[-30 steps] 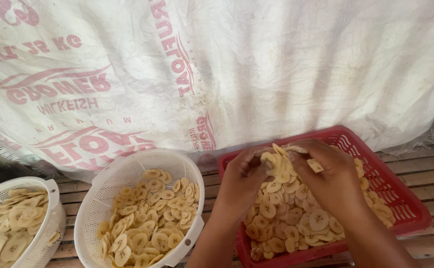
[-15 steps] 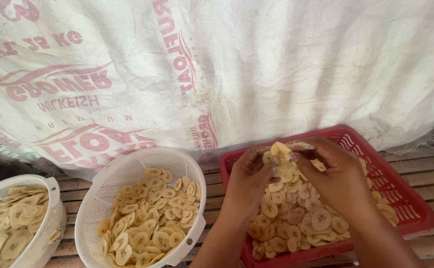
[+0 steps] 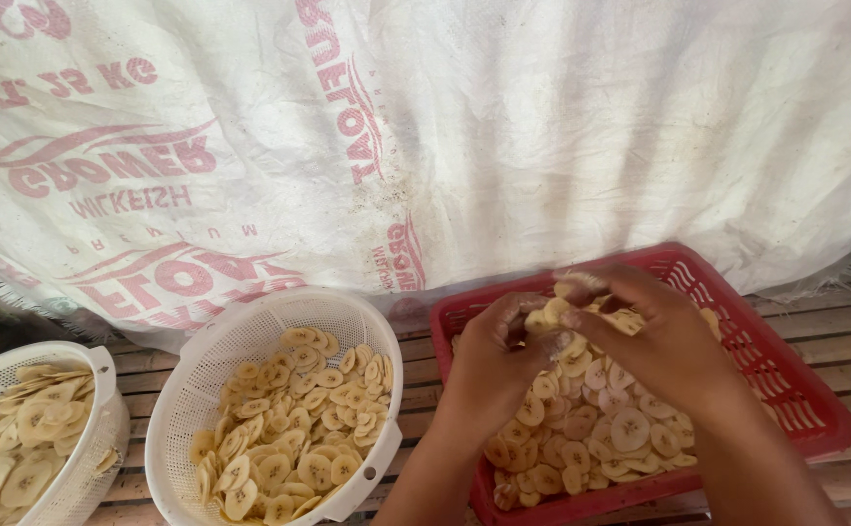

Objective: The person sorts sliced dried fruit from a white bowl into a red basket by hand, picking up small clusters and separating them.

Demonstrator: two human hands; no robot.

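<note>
Nearest you, at six o'clock, your forearms rise into view; your left hand (image 3: 492, 358) and right hand (image 3: 654, 346) meet over the red slotted plastic crate (image 3: 795, 390), fingers curled shut together around a small clump of pale yellow round banana slices (image 3: 552, 319), which they pinch between them above the crate's far half. Beneath them the crate holds a loose heap of slices (image 3: 601, 438) that looks a good way from emptied, so much work appears left there. At eight o'clock the round white perforated plastic colander (image 3: 250, 336) is well filled with separated slices; a second white colander (image 3: 94, 375) at nine o'clock is likewise loaded, so that share looks done. Under everything lie weathered wooden slats (image 3: 834, 331). Farthest, from ten to two o'clock, hangs a white woven sack cloth with red printing (image 3: 542, 127). Against half a second ago, the clump sits lower and your hands have closed tighter around it; colanders unchanged.
</note>
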